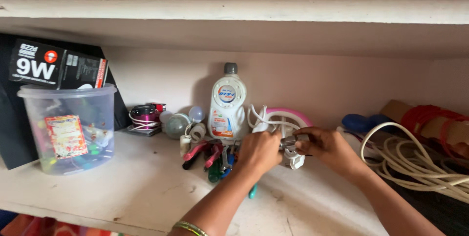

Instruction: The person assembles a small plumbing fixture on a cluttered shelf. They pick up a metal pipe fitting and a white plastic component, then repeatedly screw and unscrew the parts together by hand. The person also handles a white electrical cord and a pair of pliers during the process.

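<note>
Clamping one white plug (292,157), L hand (260,152) & R hand (326,145) grip it above scuffed white shelf (137,192) (pink back wall).

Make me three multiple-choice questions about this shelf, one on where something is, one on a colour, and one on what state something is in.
1. Where is the clear plastic tub?
A. Left end of the shelf
B. Behind the cable coil
C. In the left hand

2. What colour is the bottle?
A. Green
B. White
C. Black

3. What are the hands doing?
A. Resting flat
B. Both gripping a small white fitting
C. Lifting the tub

Answers: 1 A, the tub stands far left under a black box. 2 B, white with a grey cap. 3 B, left hand and right hand meet on it.
</note>
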